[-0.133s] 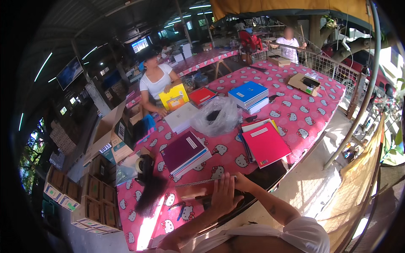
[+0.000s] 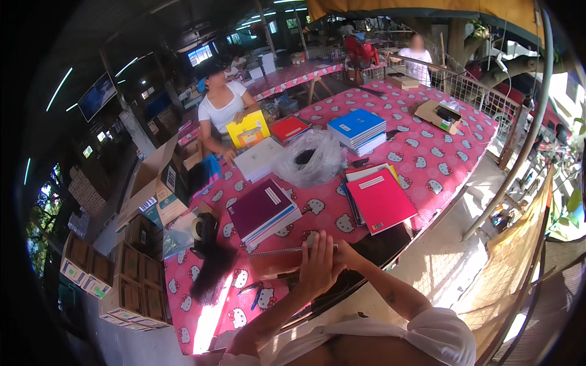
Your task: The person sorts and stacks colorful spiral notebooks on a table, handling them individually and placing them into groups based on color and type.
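A spiral notebook with a reddish-brown cover stands tilted at the table's near edge, its wire binding along the top. My left hand lies flat against the notebook's near side, fingers stretched out and pointing away from me. At the notebook's right end my right hand is closed on it, with its fingers partly hidden behind the left hand. Just beyond sits a stack of notebooks with a purple one on top. To the right lies another pile, topped by a pink-red notebook.
A pink patterned tablecloth covers the table. On it are a blue notebook stack, a clear plastic bag, a tape dispenser and blue pens. Across, a person holds a yellow notebook. Boxes stand left.
The view has shifted slightly. More of the spiral notebook's cover shows beside my left hand. My hands keep their hold at its right end.
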`<move>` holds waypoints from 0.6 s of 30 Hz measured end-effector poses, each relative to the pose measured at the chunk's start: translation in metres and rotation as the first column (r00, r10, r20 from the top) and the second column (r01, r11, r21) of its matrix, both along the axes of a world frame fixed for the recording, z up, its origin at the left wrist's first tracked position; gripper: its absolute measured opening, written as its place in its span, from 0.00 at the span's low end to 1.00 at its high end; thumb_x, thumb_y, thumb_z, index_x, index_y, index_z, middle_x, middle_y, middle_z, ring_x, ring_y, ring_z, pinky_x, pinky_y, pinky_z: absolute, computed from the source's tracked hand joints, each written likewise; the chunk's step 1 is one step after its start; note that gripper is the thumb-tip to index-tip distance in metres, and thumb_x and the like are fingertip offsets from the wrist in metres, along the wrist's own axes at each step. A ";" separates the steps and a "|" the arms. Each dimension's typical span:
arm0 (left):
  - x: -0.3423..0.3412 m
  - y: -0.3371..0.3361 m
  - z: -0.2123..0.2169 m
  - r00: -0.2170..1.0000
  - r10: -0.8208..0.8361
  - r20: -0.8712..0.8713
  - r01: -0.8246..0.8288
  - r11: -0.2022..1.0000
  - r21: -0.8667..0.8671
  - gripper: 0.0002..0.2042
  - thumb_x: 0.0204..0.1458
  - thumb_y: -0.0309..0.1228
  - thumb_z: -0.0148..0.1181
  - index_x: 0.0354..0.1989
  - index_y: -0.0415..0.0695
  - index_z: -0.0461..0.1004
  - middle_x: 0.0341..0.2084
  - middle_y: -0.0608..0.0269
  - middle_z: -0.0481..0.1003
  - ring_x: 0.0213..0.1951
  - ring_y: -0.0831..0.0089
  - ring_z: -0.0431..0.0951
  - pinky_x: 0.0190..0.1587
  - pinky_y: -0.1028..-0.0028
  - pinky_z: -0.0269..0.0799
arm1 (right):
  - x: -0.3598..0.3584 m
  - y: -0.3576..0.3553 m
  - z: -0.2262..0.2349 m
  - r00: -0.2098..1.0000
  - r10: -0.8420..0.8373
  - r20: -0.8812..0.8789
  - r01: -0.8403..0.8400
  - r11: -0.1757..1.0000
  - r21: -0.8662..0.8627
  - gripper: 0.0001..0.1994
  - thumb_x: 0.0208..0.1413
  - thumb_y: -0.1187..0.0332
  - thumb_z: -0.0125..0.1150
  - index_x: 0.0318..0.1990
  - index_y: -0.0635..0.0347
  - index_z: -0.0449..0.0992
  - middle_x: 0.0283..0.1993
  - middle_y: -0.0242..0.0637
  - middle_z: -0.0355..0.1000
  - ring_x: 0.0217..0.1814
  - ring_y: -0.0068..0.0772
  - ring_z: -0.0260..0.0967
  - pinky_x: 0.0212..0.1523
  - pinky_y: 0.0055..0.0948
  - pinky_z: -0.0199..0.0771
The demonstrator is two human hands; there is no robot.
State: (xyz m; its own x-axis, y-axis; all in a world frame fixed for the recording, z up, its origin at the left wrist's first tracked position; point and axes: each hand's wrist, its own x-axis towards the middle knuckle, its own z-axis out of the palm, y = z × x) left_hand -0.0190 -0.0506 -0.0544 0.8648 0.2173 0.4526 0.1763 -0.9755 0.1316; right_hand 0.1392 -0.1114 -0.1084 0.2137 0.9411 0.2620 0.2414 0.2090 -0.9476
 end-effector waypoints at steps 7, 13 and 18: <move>-0.069 -0.021 -0.048 0.813 0.508 0.285 -0.204 0.706 -0.678 0.36 0.67 0.55 0.36 0.70 0.34 0.55 0.67 0.38 0.58 0.66 0.44 0.59 0.68 0.48 0.49 | -0.037 -0.032 0.015 0.988 -0.147 0.038 0.148 0.989 -0.027 0.20 0.51 0.66 0.73 0.50 0.61 0.75 0.49 0.43 0.77 0.49 0.36 0.76 0.52 0.33 0.75; -0.100 0.074 -0.092 0.925 0.358 0.128 0.126 0.030 -0.992 0.25 0.68 0.48 0.42 0.59 0.38 0.68 0.49 0.49 0.75 0.49 0.55 0.76 0.50 0.62 0.72 | -0.083 -0.048 0.007 0.908 0.197 0.371 -0.268 0.952 0.151 0.25 0.48 0.59 0.76 0.54 0.48 0.73 0.62 0.42 0.58 0.65 0.46 0.60 0.59 0.43 0.69; -0.183 0.133 -0.090 0.755 0.625 -0.201 -0.630 0.603 -0.489 0.23 0.61 0.39 0.55 0.63 0.44 0.66 0.58 0.42 0.69 0.60 0.47 0.70 0.60 0.54 0.67 | -0.117 0.015 0.000 0.540 -0.245 0.805 0.003 0.957 0.290 0.23 0.52 0.60 0.67 0.57 0.47 0.74 0.59 0.37 0.60 0.65 0.42 0.57 0.59 0.52 0.64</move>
